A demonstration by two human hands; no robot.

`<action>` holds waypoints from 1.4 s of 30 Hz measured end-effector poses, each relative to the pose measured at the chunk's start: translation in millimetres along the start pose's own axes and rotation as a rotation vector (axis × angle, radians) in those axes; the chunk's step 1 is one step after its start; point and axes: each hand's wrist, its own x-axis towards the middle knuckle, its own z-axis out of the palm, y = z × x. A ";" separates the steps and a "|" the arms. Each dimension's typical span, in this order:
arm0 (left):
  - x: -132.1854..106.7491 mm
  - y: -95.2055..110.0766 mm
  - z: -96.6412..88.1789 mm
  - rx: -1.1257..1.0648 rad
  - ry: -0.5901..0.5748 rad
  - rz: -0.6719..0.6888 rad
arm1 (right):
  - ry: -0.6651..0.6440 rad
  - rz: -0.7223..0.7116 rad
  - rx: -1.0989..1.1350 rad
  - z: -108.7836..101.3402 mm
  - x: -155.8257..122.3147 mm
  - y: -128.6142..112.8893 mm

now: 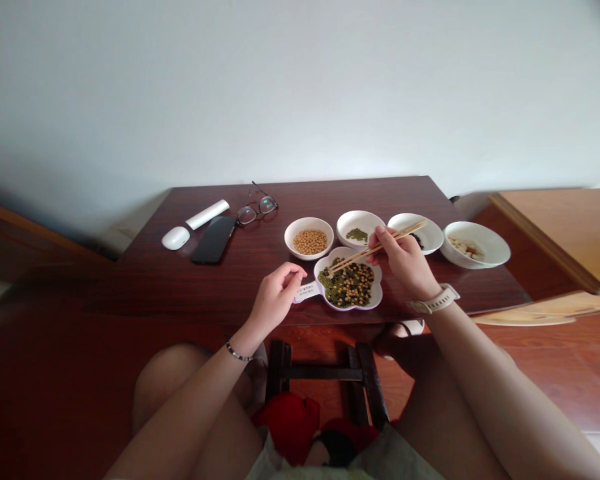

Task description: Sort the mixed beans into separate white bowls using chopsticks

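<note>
My right hand (405,262) grips a pair of wooden chopsticks (397,235), their tips down in the mixed beans. These green, yellow and black beans (349,285) lie in a white, scallop-edged dish (379,295) with a lilac rim. My left hand (277,293) is closed at the end of the dish's labelled handle (307,291). Just behind the dish stand a bowl of yellow soybeans (309,242) and a bowl with a few green beans (357,234). Partly behind my right hand is a white bowl (429,235) with some black beans.
A larger white bowl (500,252) at the right holds pale pieces. On the left of the dark table (260,267) lie a phone (213,239), eyeglasses (258,209), a white mouse (175,238) and a white stick-shaped object (207,215). A wall rises behind; wooden furniture (565,230) stands to the right.
</note>
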 end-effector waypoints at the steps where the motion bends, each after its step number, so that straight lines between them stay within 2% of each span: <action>1: -0.2 0.3 0.0 -0.002 0.002 0.000 | -0.006 0.003 0.004 0.0 0.0 0.8; 16: -0.3 2.0 0.4 -0.012 -0.003 -0.019 | 0.023 -0.024 0.013 -0.7 -0.5 1.8; 25: -0.3 -0.3 0.5 -0.018 -0.004 -0.019 | 0.079 0.036 0.240 -1.8 2.2 -5.2; 35: -0.9 -3.8 0.5 -0.031 -0.016 -0.034 | 0.122 -0.002 0.455 0.7 17.4 -1.6; 42: -0.6 -3.8 0.8 -0.037 -0.020 -0.034 | 0.196 -0.039 0.418 5.6 21.7 2.1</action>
